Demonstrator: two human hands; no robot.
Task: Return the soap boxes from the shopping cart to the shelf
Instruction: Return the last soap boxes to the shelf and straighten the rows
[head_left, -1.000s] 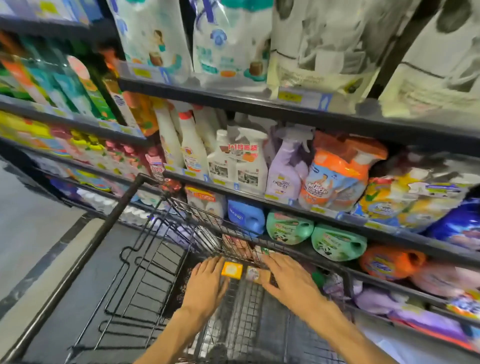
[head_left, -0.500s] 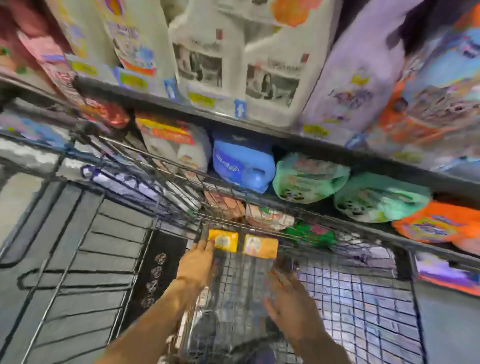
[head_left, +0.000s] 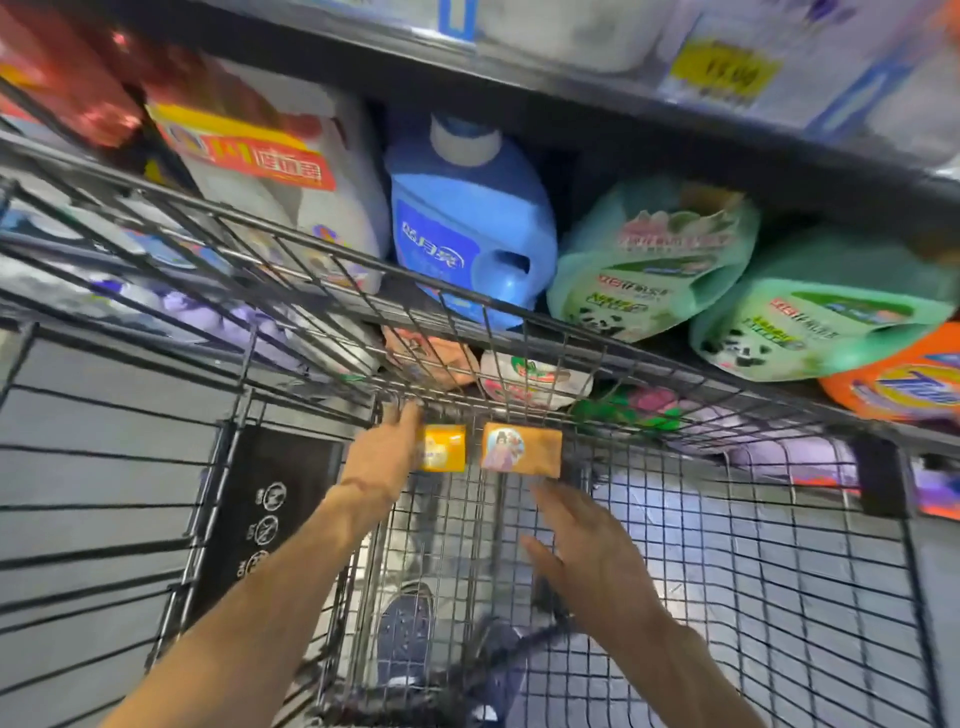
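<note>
Two soap boxes stand side by side on the wire floor of the shopping cart (head_left: 779, 545), against its front wall. The small yellow soap box (head_left: 445, 441) is on the left and the orange soap box (head_left: 522, 449) with a round picture is on the right. My left hand (head_left: 384, 457) lies against the yellow box's left side, fingers straight and reaching up to the cart wall. My right hand (head_left: 587, 556) hovers just below the orange box with fingers spread, holding nothing. The shelf (head_left: 571, 98) rises right behind the cart.
Large detergent jugs fill the shelf beyond the cart rim: white (head_left: 291, 208), blue (head_left: 467, 228), two green (head_left: 654, 260) and an orange one (head_left: 904, 379). Soft packs (head_left: 530, 379) lie on the lower shelf behind the cart wall. Grey floor shows on the left.
The view has dropped and moved closer into the cart. My right hand has drawn back from the orange box and spread open. My left hand stays beside the yellow box.
</note>
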